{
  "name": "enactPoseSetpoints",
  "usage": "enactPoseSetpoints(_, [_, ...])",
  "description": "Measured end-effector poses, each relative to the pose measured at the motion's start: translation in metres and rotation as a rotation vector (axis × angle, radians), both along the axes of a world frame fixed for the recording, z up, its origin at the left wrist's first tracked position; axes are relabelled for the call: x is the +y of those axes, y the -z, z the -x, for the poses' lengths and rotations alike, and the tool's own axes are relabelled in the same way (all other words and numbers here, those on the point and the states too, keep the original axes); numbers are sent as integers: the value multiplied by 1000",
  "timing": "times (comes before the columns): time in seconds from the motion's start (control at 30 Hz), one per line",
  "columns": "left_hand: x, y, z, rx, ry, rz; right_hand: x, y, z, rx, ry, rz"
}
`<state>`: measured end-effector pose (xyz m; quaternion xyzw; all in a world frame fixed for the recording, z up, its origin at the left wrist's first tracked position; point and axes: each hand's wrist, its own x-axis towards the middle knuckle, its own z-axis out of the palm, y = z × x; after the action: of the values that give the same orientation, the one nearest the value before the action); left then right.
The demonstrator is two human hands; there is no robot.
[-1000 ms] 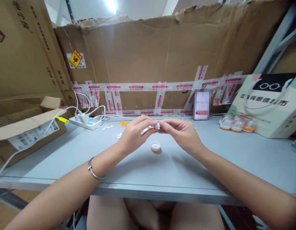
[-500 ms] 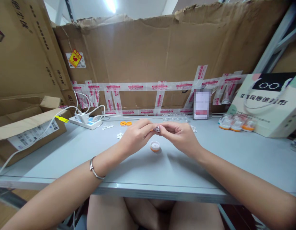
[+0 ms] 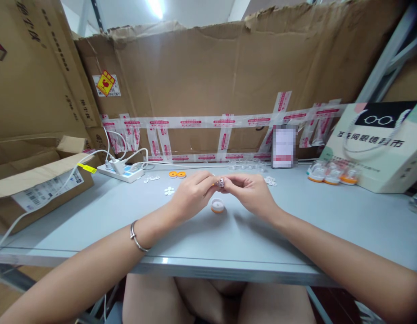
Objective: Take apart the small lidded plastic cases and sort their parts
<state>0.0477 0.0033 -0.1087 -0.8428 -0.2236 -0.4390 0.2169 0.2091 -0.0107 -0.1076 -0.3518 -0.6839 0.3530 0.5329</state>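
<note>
Left grip (image 3: 192, 192) and right grip (image 3: 251, 191) pinch a small part (image 3: 221, 182) (partly hidden).

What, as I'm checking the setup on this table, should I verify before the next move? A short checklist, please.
1. Small white part secured: ok, held where the left hand and right hand meet.
2. The part's alignment: cannot tell, as the hands cover much of it.
3. A hand free for another piece: not ok, both are occupied.
4. White-and-orange cup stable: ok, open side up on the table.
5. Orange discs in view: ok, two lie side by side beyond the left hand.
6. Power strip away from the work: ok, apart from both hands.
</note>
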Motion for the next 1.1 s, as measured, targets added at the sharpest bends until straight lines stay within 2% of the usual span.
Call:
enactPoseSetpoints(0.23, [2,3,1,-18,22,5,5,0,1,81,-18,167])
enactPoseSetpoints(0.43, [6,4,4,46,45,32,11,-5,-2,149,-111,477])
enactPoseSetpoints(0.5, [7,6,4,79,44,35,12,-5,-3,128,-122,527])
enactPoseSetpoints(0.67, [9,8,4,114,58,64,13,-2,-2,76,-116,481])
enactPoseSetpoints(0.8, [10,3,4,-31,133,163,21,-2,-6,82,-65,392])
enactPoseSetpoints(0.87, [10,0,5,-132,131,206,31,-4,-16,84,43,306])
enactPoseSetpoints(1.0, [12,-3,9,-217,101,274,56,-5,-48,-43,385,94])
enactPoseSetpoints(1.1, [13,-3,11,-232,98,297,73,3,-66,-254,466,92])
